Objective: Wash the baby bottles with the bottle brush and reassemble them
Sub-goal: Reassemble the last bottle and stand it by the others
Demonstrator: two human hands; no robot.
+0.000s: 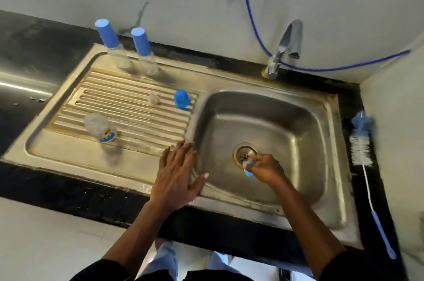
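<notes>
Bottle part (247,171) in right fingers (258,162)

From where I watch, the drainboard (128,111) lies left of the basin (298,120), both set in the counter (46,51). At the drainboard's back edge stand the left capped bottle (114,51) and the right capped bottle (145,53), side by side. Nearer the basin sits a loose cap (182,99), with a small piece (153,98), possibly a teat, just left of it. An open bottle (99,128) sits at the front left. The tap (284,49) rises behind the basin. The bottle brush (362,147) lies on the counter right of the sink. My left hand (176,175) rests on the ridge between drainboard and basin. My right hand (266,169) is inside the basin, beside the drain (245,153), pinching a small part (247,171).
</notes>
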